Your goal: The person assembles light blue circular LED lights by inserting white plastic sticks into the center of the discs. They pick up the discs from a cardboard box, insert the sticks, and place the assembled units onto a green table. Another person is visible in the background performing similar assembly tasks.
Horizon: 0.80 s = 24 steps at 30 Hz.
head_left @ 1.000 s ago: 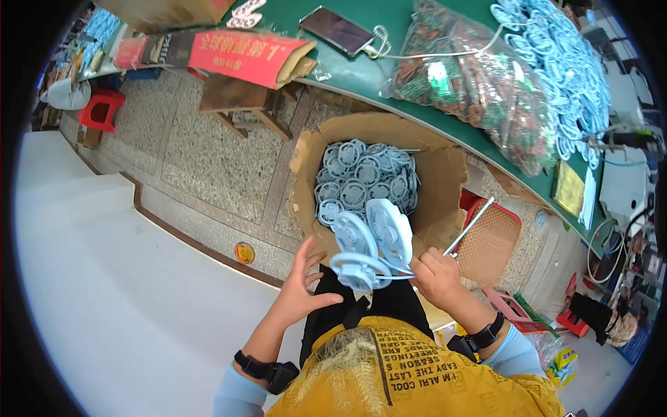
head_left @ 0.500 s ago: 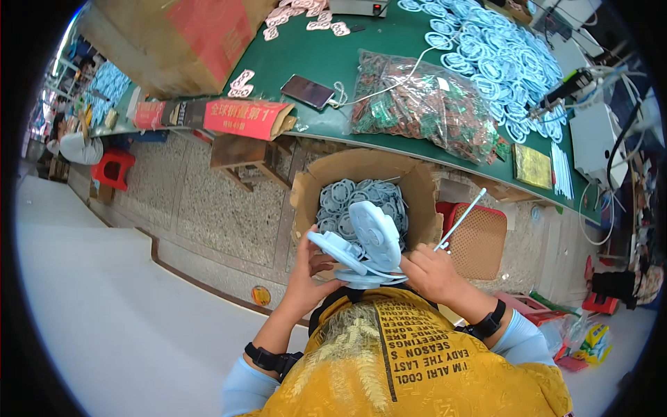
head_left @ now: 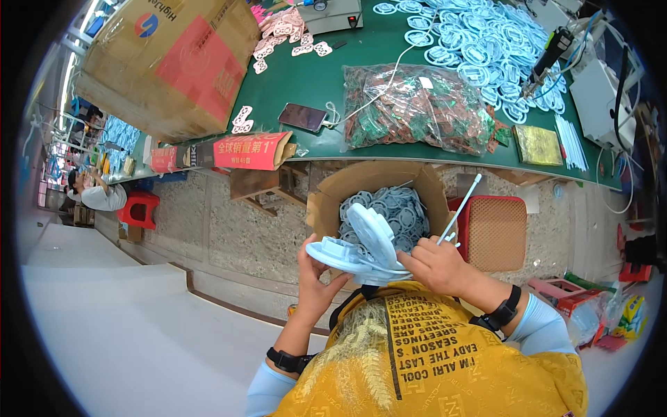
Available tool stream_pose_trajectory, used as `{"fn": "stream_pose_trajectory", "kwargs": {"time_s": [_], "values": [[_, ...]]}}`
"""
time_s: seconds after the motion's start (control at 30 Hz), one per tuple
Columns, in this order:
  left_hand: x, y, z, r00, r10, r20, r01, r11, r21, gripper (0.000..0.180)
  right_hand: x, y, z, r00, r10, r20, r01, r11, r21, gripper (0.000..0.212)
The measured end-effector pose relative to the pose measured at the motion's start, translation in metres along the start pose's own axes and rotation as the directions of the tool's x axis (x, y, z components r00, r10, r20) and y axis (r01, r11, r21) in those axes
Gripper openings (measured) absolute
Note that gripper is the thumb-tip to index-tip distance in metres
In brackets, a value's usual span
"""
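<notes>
a worker's left hand (head_left: 316, 286) grasps the outer edge of light-blue round plastic pieces (head_left: 373, 236) while the right hand (head_left: 436, 265) clutches their stems (head_left: 464, 201), the cluster fanned between both grips near an open cardboard box (head_left: 322, 215).

A mustard-yellow top (head_left: 445, 396) covers the torso, its front printed with a block of dark capital lettering (head_left: 434, 351), a thin dark stripe (head_left: 394, 344) and a pale wheat-ear motif (head_left: 361, 361); tone-on-tone emblems pattern the cloth. Light-blue sleeves, left (head_left: 269, 390) and right (head_left: 543, 323), end short of black wrist straps, left (head_left: 285, 360) and right (head_left: 509, 306). The left hand (head_left: 317, 283) and right hand (head_left: 439, 267) are bare.
</notes>
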State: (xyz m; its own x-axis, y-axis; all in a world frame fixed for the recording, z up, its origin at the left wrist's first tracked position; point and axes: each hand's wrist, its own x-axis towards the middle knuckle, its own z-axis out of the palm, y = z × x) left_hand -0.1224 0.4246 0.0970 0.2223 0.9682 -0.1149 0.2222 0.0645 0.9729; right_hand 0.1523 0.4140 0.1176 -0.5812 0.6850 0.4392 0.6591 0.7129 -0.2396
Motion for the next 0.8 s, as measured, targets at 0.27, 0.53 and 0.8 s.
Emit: {"fn": "stream_pose_trajectory", "kwargs": {"time_s": [0.27, 0.53, 0.8], "values": [[0.017, -0.012, 0.009, 0.991, -0.110, 0.082, 0.122, 0.982, -0.148, 0.092, 0.016, 0.006, -0.016, 0.998, 0.050, 0.046, -0.053, 0.996, 0.067, 0.021], [0.024, -0.010, 0.014, 0.992, -0.118, 0.050, 0.128, 0.941, -0.313, 0.087, 0.025, 0.016, -0.017, 0.998, 0.055, -0.009, -0.053, 0.986, 0.158, 0.041], [0.025, 0.023, 0.015, 0.998, -0.031, -0.055, 0.024, 0.991, -0.128, 0.083, 0.021, 0.023, -0.019, 0.995, 0.081, -0.054, -0.074, 0.990, 0.123, 0.025]]}}
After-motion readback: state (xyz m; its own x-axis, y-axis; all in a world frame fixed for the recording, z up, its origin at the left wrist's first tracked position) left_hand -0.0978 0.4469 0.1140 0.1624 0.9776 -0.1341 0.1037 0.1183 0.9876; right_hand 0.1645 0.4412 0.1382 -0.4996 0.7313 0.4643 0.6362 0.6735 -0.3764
